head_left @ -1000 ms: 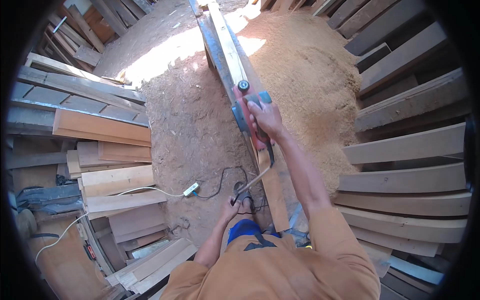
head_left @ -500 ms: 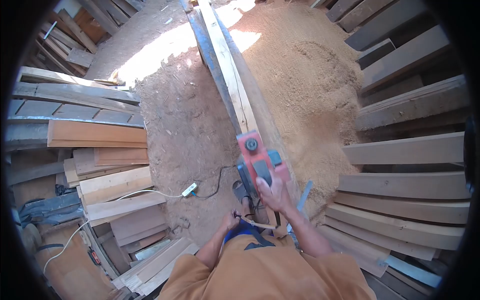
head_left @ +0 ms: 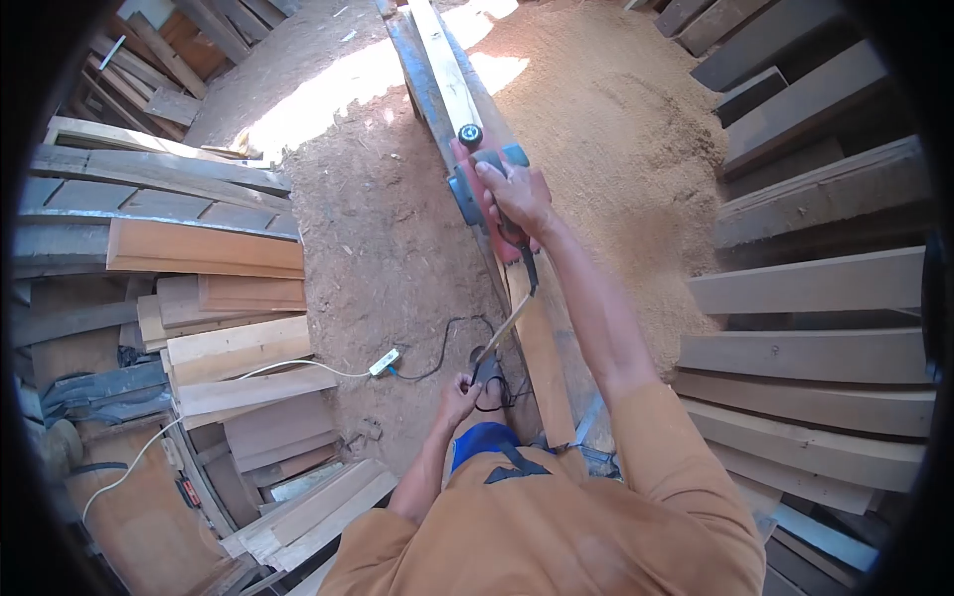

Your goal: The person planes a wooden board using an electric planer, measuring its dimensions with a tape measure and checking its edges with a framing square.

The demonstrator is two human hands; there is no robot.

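My right hand (head_left: 517,199) is wrapped round the rear handle of a red electric planer (head_left: 475,181). The tool rests on a long pale board (head_left: 542,363), which shows both ahead of it and behind it. Under the board runs a narrow bluish, worn bench (head_left: 415,74). From the planer's back end a cord (head_left: 511,321) slants down toward my left hand (head_left: 458,399). The left fingers are closed round the cord beside my leg, with dark loops of it hanging close by.
A white extension socket (head_left: 384,362) lies on the dirt floor, joined to the planer's dark cable. Stacked planks (head_left: 204,248) line the left side. More boards (head_left: 805,293) lean along the right. Sawdust (head_left: 616,129) covers the ground right of the bench.
My right hand has pushed the planer forward along the board, uncovering the board behind it. The right arm is stretched out further. My left hand has risen slightly with the cord.
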